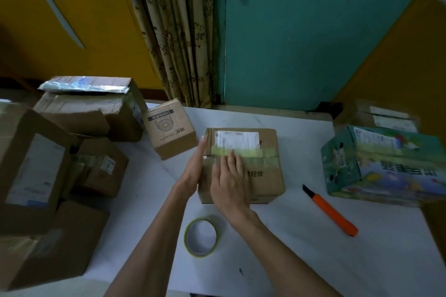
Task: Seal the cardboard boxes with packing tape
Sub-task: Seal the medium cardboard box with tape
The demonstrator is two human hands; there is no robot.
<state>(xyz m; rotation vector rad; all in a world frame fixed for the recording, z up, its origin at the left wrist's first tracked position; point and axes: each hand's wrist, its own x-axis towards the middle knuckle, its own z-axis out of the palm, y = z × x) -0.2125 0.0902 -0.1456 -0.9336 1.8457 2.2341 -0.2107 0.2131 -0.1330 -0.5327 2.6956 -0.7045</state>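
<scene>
- Neither hand had a closed grip: the right hand [229, 182] lay flat on top of the box [265, 176], fingers slightly spread, pressing the tape strip [261, 155] that ran across the lid.
- The left hand [195, 169] stood flat, fingers straight, against the box's left side, where the strip's end seemed to fold over the edge.
- The box sat mid-desk [289, 260], with the roll [200, 254] just in front and the knife [330, 212] apart to the right.
- Uneven pressing could trap wrinkles or leave the strip's end lifted, so the flaps might reopen.
- A hard sideways push could slide the box across the smooth desk.
</scene>
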